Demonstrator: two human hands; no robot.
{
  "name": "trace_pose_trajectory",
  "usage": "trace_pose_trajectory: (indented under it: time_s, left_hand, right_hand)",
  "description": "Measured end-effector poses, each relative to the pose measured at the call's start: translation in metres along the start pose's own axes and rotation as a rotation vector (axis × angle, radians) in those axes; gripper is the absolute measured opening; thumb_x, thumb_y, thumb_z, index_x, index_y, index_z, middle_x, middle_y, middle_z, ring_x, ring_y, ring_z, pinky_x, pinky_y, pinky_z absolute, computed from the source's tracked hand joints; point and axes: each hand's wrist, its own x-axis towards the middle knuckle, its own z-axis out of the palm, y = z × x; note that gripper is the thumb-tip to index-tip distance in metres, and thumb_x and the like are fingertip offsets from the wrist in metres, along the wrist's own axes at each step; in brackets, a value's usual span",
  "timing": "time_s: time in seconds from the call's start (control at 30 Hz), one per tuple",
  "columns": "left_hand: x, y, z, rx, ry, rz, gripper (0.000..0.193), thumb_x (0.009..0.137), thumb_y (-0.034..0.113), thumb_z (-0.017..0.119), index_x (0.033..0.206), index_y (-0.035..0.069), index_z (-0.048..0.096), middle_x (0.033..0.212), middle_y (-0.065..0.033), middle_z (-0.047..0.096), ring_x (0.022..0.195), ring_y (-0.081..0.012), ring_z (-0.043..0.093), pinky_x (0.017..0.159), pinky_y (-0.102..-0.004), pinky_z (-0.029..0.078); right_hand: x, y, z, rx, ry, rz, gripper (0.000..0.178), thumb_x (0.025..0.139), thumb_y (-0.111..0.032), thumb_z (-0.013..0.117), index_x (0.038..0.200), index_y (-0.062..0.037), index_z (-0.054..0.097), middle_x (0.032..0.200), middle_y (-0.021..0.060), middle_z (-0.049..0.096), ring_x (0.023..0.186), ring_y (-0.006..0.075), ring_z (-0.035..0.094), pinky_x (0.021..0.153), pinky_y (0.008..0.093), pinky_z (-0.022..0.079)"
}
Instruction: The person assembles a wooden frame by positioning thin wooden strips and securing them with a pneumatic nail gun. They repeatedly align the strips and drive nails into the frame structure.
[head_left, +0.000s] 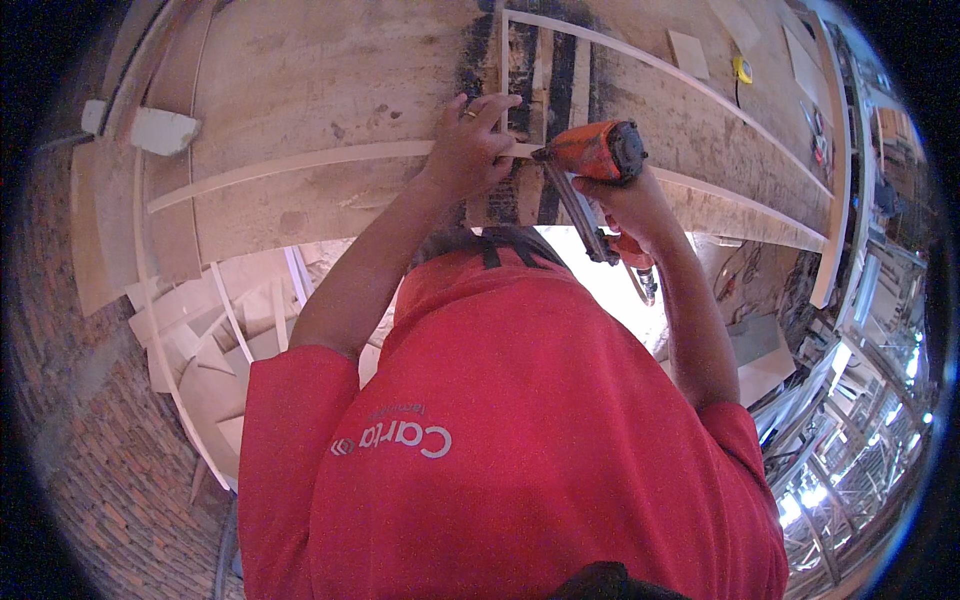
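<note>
My left hand (pixel 470 145) grips a long, thin wooden strip (pixel 300 167) near the bench's front edge. Its fingers reach to the end of a short wooden crosspiece (pixel 505 60) that meets the strip. An orange and black nail gun (pixel 597 150) is in my right hand (pixel 635 205), its nose at the strip just right of my left hand. The handle is partly hidden by my fingers. Another long strip (pixel 680 75) slants from the crosspiece's far end toward the right, making a narrow frame on the bench.
The wooden workbench (pixel 300 80) has dark stains in its middle. A yellow tape measure (pixel 741 69) and a flat wood offcut (pixel 688 54) lie at the far right. A pale block (pixel 163 131) sits at left. Wood scraps (pixel 205 370) lie below the bench; a brick wall (pixel 100 430) stands left.
</note>
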Motion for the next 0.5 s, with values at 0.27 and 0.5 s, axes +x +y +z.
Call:
trace_pose_trajectory:
  time_s: [0.27, 0.5]
  left_hand:
    - [-0.001, 0.001, 0.003, -0.009, 0.008, 0.011, 0.015, 0.073, 0.024, 0.079, 0.078, 0.011, 0.074, 0.149, -0.0064, 0.051, 0.144, -0.0273, 0.043, 0.115, -0.0612, 0.030]
    - [-0.003, -0.005, 0.009, -0.033, 0.001, 0.024, 0.014, 0.071, 0.022, 0.080, 0.077, 0.010, 0.074, 0.146, -0.0064, 0.053, 0.143, -0.0272, 0.045, 0.114, -0.0596, 0.033]
  right_hand:
    - [-0.002, -0.003, 0.003, -0.059, 0.021, -0.088, 0.038, 0.087, -0.018, 0.082, 0.121, -0.0081, 0.068, 0.075, -0.0029, 0.060, 0.058, 0.0088, 0.054, 0.051, 0.0285, 0.044]
    - [-0.008, -0.027, 0.006, -0.128, -0.031, -0.081, 0.044, 0.085, -0.013, 0.081, 0.126, -0.0035, 0.067, 0.105, 0.0079, 0.074, 0.094, 0.0200, 0.068, 0.088, 0.0365, 0.055]
